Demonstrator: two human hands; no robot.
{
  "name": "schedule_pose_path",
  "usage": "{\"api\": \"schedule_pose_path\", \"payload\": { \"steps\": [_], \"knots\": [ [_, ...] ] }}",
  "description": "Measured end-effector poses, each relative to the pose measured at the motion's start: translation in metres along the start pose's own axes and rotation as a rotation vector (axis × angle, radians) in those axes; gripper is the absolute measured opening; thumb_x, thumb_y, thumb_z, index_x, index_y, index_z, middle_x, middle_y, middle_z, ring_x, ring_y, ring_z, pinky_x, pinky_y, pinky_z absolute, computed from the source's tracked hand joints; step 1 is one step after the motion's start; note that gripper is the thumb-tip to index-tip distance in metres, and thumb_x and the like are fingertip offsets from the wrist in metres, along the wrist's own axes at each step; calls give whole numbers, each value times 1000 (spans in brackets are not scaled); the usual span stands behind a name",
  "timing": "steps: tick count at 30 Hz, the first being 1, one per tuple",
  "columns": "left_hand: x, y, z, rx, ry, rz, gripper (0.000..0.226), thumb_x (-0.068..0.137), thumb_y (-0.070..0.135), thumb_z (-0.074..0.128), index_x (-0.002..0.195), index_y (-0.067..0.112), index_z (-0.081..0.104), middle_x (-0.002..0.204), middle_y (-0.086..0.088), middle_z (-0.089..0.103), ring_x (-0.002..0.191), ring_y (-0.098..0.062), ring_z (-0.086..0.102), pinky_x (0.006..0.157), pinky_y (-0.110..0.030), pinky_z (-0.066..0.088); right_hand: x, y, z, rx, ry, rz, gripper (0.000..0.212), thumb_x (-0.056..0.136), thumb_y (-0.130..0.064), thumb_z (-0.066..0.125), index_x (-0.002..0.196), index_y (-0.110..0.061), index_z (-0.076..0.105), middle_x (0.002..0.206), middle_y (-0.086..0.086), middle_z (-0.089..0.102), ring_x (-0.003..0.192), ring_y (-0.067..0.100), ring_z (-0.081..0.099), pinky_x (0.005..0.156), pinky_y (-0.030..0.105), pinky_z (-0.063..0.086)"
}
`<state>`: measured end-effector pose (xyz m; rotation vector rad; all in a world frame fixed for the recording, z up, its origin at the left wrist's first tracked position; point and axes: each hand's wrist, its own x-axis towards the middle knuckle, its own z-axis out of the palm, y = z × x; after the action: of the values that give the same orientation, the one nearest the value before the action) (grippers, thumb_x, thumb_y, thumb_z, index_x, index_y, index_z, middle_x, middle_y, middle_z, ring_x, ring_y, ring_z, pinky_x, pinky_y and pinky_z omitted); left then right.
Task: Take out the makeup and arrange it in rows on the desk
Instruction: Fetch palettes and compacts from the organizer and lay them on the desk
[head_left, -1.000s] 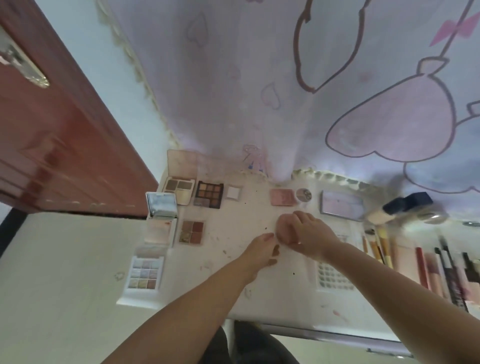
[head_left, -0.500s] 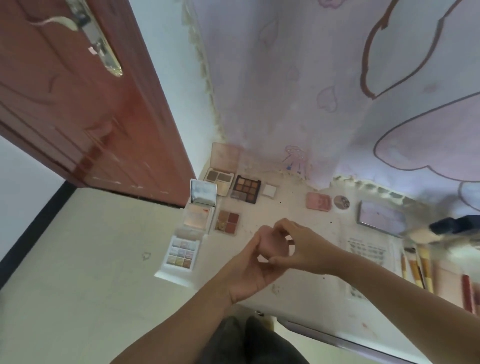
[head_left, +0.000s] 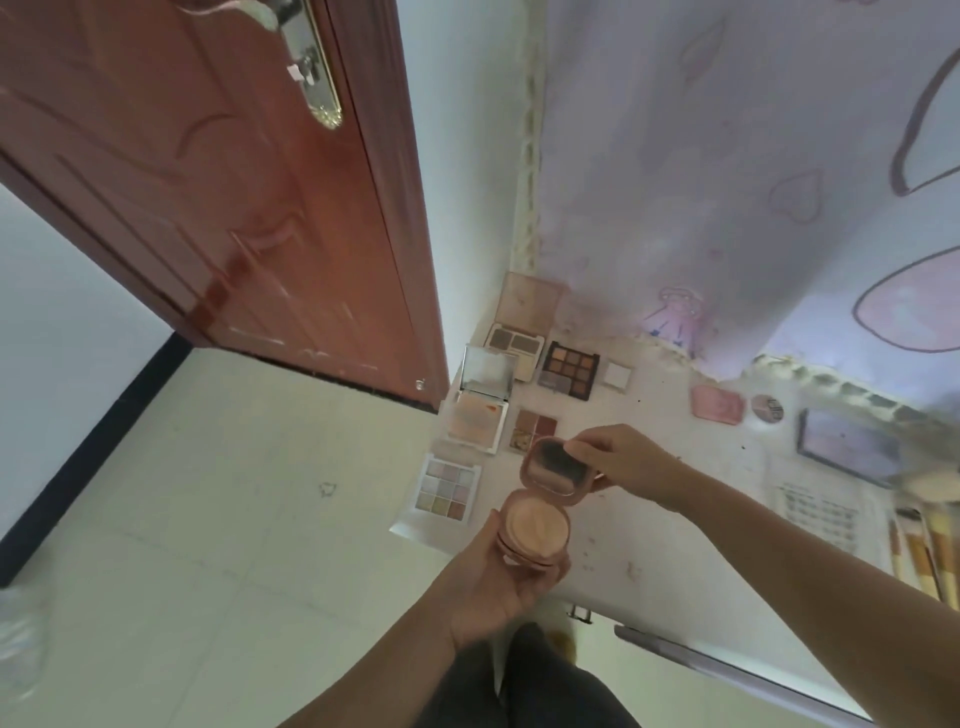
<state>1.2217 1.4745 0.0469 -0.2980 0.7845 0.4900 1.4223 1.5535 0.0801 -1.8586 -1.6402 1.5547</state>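
A round pink compact (head_left: 535, 530), smooth plastic with a peach powder pan, is held open above the near left edge of the white desk (head_left: 675, 525); the left hand (head_left: 493, 582) cups its base, fingers curled round the rim, a closed grip; the right hand (head_left: 623, 462) pinches the raised lid (head_left: 558, 470), thumb and fingers on its far edge, the lid's inside showing a dark mirror; beyond the compact on the desk lie flat palettes in rows: a white twelve-pan pastel palette (head_left: 448, 492) just left of the compact, a small four-pan brown palette (head_left: 536, 430) behind the lid, a mirrored open case (head_left: 480, 397) further left, a dark nine-pan palette (head_left: 570, 370) further back, and a pink rounded case (head_left: 718, 404) to the right of it; brushes with pale wooden handles (head_left: 930, 551) lie far right of the compact; no writing can be read; a glossy red-brown door (head_left: 218, 182) stands left of the desk.
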Motion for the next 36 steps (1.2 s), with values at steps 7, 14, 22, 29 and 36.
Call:
{"api": "schedule_pose_path", "payload": {
  "steps": [7,14,22,29,36],
  "knots": [
    [3,6,-8,-49,215,159,40,91,19,60,120,-8,54,119,-29,58,108,-43,58,76,-56,53,22,-3,25,-189,78,-63,29,95,-31,51,96,-9,70,91,10,68,83,23,64,84,42,53],
    [0,7,-3,24,356,204,34,88,10,63,116,-6,55,119,-27,58,106,-41,59,91,-49,50,28,-5,35,-217,115,-101,28,96,-32,49,99,-12,69,93,8,68,83,20,62,78,33,49],
    [14,-14,21,94,439,85,12,95,8,46,92,-4,46,92,-27,56,81,-39,58,68,-45,52,11,13,8,-157,206,-105,24,96,-30,50,112,-19,64,101,-7,63,89,9,56,75,18,40],
    [86,-40,118,300,304,31,11,96,5,43,96,-2,51,95,-25,60,83,-34,59,78,-41,50,2,96,-105,-598,415,53,29,94,-24,49,120,-16,58,132,4,50,120,26,48,99,34,40],
    [157,-45,176,219,324,173,15,98,9,40,90,0,49,89,-22,55,75,-31,54,71,-37,48,33,134,-138,-982,313,-164,40,92,-25,53,130,-17,43,132,5,48,124,25,44,109,35,26]
  ]
}}
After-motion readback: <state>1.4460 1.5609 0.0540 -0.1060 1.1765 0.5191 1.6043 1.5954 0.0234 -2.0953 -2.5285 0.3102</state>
